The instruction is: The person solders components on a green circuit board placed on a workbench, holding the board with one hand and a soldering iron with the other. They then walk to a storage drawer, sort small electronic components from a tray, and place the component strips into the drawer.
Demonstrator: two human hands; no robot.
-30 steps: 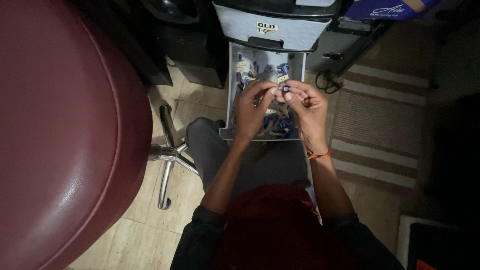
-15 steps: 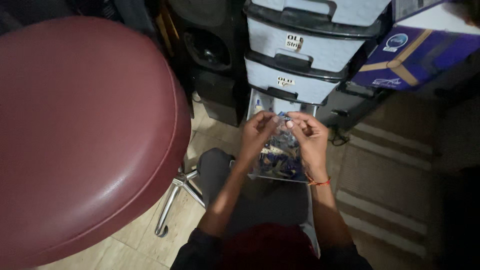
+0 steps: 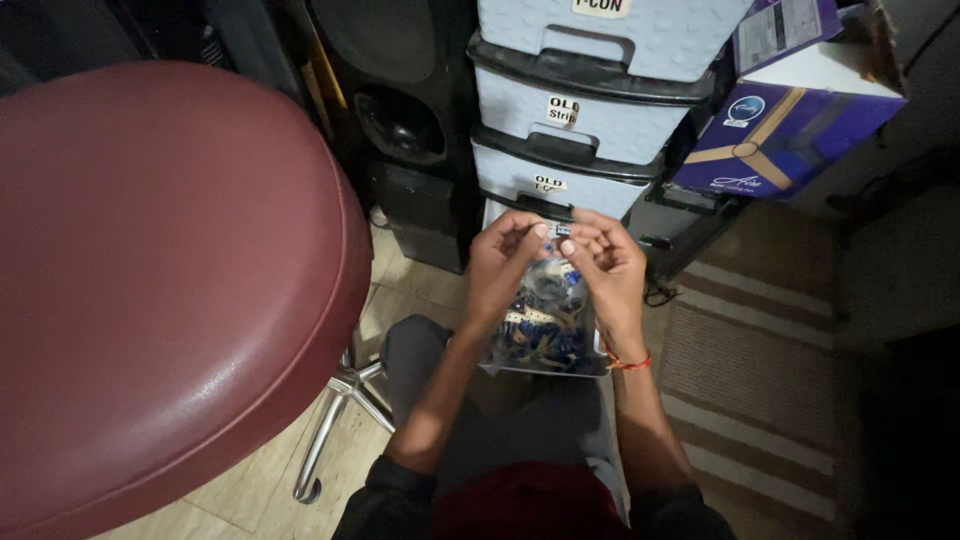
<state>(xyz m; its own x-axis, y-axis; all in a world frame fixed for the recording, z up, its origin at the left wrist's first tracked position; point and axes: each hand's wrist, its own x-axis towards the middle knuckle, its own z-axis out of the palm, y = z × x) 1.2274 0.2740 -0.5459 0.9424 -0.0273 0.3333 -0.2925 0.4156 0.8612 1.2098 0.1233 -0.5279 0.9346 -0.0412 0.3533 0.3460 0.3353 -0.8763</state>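
Observation:
My left hand (image 3: pixel 503 262) and my right hand (image 3: pixel 603 262) are raised together over an open drawer (image 3: pixel 545 330) full of small blue and white parts. Both pinch one tiny part (image 3: pixel 557 234) between their fingertips; it looks dark with a pale face, too small to identify. A red thread band circles my right wrist. My knees, in grey trousers, lie under the drawer.
A large maroon stool seat (image 3: pixel 160 280) on chrome legs (image 3: pixel 335 425) fills the left. A grey plastic drawer tower (image 3: pixel 590 110) stands ahead, a black speaker (image 3: pixel 400 120) to its left, a purple and white box (image 3: pixel 800 110) to its right. A striped rug (image 3: pixel 760 380) lies at right.
The view has tilted up, showing more drawers of the tower. My hands stay joined over the open drawer, still working the small part between the fingertips.

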